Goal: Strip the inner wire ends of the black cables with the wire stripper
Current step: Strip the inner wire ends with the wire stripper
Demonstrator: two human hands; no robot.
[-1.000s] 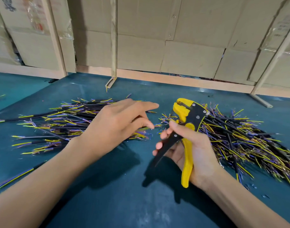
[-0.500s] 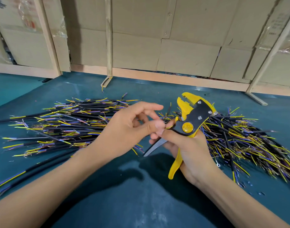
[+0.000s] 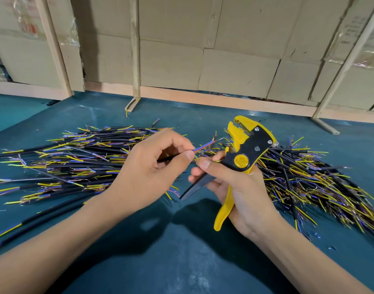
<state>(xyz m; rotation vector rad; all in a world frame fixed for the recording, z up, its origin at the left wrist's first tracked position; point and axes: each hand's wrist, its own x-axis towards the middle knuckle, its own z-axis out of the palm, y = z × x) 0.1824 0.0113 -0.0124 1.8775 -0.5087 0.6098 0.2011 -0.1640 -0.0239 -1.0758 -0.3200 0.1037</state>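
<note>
Teal desk (image 3: 181,262), cable piles either side; left hand (image 3: 147,170) pinching black cable (image 3: 169,159), right hand (image 3: 241,187) gripping wire stripper (image 3: 245,153).

Black cable and stripper, mid-frame

A thin black cable (image 3: 168,159) with blue and orange inner wires points up-right toward the yellow-and-black wire stripper (image 3: 243,153), upright right of centre, handles spread.

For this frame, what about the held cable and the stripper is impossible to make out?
- Head view: most of the held cable is hidden inside the left hand.
- Whether its wire tips are bare: too small.
- Wire stripper lower handles: partly covered by the right hand.
</note>
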